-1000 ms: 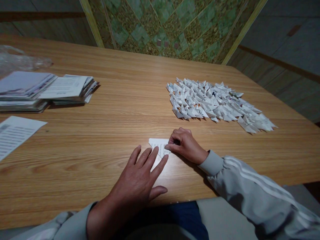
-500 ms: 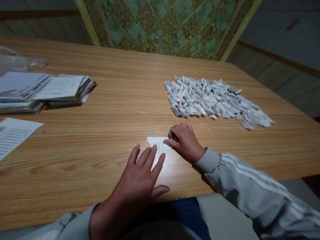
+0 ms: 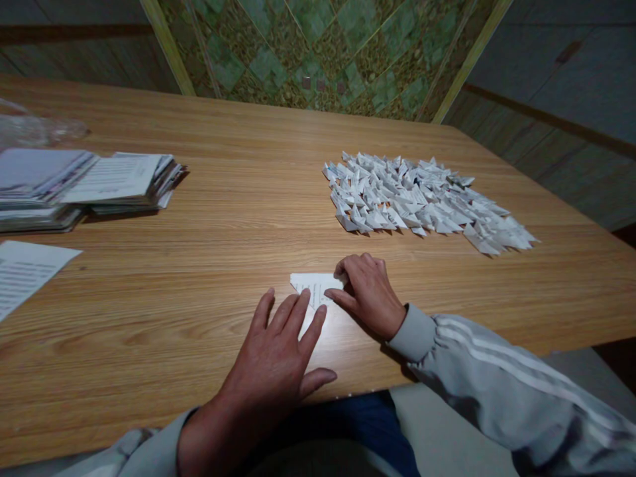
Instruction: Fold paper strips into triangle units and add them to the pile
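Observation:
A small folded piece of printed white paper [image 3: 318, 283] lies on the table in front of me, its straight edge on the far side. My left hand [image 3: 278, 344] is spread out, palm down, with its fingertips at the paper's near edge. At the paper's right end, my right hand [image 3: 370, 291] has its thumb and curled fingers closed on the corner. The fingers hide part of that corner. Farther off to the right is a dense group of folded paper boats [image 3: 407, 192].
The wooden table [image 3: 238, 218] reaches back to a green patterned wall panel [image 3: 318, 53]. At left stand stacks of printed paper [image 3: 114, 179], with a clear plastic bag [image 3: 44, 129] behind. A loose printed sheet [image 3: 34, 271] lies nearer, at the left edge.
My right fingers have shifted slightly at the paper's right corner, and more of the paper shows there. My left hand stays nearly still. The whole view has tilted a little.

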A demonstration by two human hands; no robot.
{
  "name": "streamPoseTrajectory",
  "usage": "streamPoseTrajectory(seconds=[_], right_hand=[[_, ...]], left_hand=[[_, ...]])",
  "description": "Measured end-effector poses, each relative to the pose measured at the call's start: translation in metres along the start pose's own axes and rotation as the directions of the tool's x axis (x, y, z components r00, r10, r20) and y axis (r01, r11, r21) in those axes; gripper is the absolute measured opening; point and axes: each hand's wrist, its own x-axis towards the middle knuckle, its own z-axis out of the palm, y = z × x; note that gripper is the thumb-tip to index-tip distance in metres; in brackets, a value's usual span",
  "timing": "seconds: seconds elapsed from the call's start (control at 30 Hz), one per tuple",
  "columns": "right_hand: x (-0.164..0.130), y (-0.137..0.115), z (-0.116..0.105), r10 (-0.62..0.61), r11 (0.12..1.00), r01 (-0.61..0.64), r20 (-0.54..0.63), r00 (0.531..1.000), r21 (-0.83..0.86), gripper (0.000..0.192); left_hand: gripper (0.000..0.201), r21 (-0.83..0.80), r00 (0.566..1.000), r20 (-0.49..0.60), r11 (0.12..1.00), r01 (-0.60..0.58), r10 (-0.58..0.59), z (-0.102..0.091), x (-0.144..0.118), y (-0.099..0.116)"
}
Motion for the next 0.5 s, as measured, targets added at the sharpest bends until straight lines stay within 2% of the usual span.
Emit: streamPoseTrajectory(seconds=[0.1, 0.3, 0.4, 0.47, 0.5], right_hand=[[0.002, 0.011, -0.002, 0.057, 0.998, -0.056, 0.001, 0.998, -0.027, 0.021], [0.0, 0.025, -0.007, 0.052, 0.996, -0.055, -0.043, 0.998, -0.072, 0.009], [-0.002, 0.016, -0.007, -0.11, 0.993, 0.106, -0.061, 0.992, -0.058, 0.009], [-0.004, 0.006, -0.005, -0.237, 0.971, 0.236, -0.017, 0.971, -0.025, 0.015], [-0.004, 0.001, -0.004, -0.256, 0.967, 0.256, 0.01, 0.967, -0.006, 0.016]], left_hand=[[0.074, -0.002, 1.0, -0.018, 1.0, -0.004, 0.004, 0.0, 0.0, 0.0], [0.072, -0.023, 1.0, -0.004, 1.0, 0.005, -0.005, -0.003, 0.0, 0.0], [0.073, -0.026, 1.0, -0.01, 0.999, 0.022, -0.022, -0.002, 0.0, 0.001], [0.073, -0.029, 1.0, -0.009, 0.999, 0.026, -0.026, -0.001, 0.0, 0.002], [0.073, -0.032, 1.0, -0.006, 0.999, 0.027, -0.028, 0.0, -0.001, 0.003]])
